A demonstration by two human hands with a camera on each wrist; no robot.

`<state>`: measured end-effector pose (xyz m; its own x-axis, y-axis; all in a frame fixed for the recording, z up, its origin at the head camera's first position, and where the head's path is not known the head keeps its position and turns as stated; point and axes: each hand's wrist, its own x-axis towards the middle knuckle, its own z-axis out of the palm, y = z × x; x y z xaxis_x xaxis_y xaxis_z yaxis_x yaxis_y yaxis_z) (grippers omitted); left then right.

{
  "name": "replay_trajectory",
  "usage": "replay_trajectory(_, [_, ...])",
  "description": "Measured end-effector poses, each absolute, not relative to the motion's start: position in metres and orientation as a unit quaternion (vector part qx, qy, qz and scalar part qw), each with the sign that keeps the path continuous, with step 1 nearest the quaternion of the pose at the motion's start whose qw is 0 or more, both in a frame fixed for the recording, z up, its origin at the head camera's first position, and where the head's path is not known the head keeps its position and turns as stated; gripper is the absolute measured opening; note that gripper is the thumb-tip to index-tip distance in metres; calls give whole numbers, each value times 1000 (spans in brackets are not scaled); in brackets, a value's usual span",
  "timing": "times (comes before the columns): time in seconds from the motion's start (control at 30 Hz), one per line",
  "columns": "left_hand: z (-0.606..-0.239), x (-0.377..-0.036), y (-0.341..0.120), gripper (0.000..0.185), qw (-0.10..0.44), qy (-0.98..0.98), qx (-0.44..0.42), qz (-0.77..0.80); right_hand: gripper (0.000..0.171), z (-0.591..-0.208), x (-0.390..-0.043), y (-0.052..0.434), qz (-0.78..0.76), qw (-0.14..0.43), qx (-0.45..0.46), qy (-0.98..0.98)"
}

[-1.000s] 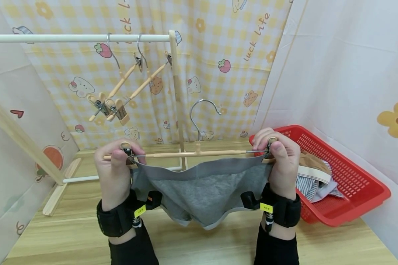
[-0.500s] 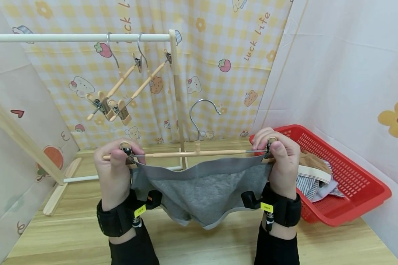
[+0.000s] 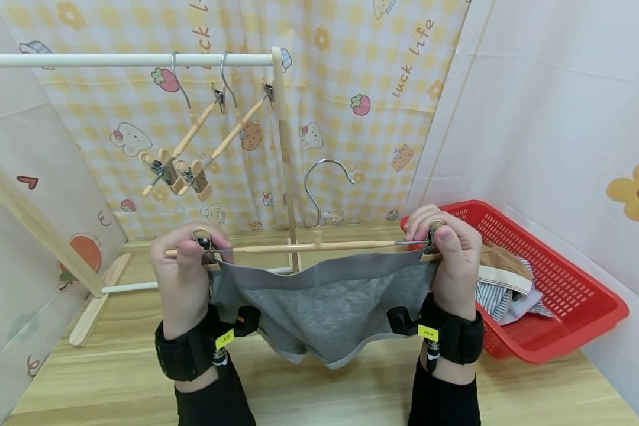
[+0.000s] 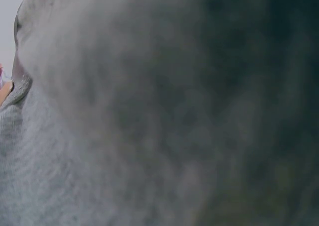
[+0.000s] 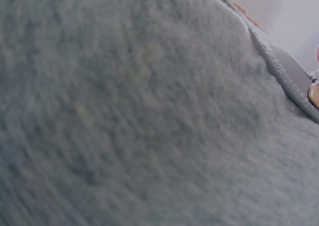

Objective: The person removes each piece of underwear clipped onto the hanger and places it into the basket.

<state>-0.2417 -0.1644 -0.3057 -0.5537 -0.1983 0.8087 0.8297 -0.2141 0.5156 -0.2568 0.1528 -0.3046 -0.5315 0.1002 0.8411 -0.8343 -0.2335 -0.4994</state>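
Grey underwear (image 3: 325,307) hangs at frame centre from a wooden clip hanger (image 3: 319,245), held level above the table (image 3: 351,396). The left hand (image 3: 183,278) pinches the left clip, the right hand (image 3: 447,266) the right clip; both clips are mostly hidden by thumbs. Both wrist views show only blurred grey fabric. A red basket (image 3: 564,307) of clothes sits at right.

A: What's the support surface?
B: Light wood-grain bench (image 3: 351,390), runs wall to wall.
A: What sits directly on it?
B: Red plastic basket (image 3: 575,331) at the right edge, against the wall, with clothes inside. Drying rack's wooden foot (image 3: 93,310) and its white base bar (image 3: 130,288) rest on it at the left rear.
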Motion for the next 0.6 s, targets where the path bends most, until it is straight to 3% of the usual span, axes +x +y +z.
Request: replay_trajectory(0.6, [-305, -241, -163, 65, 362, -510, -311, -715, 44, -305, -257, 155, 702, 331, 345, -528])
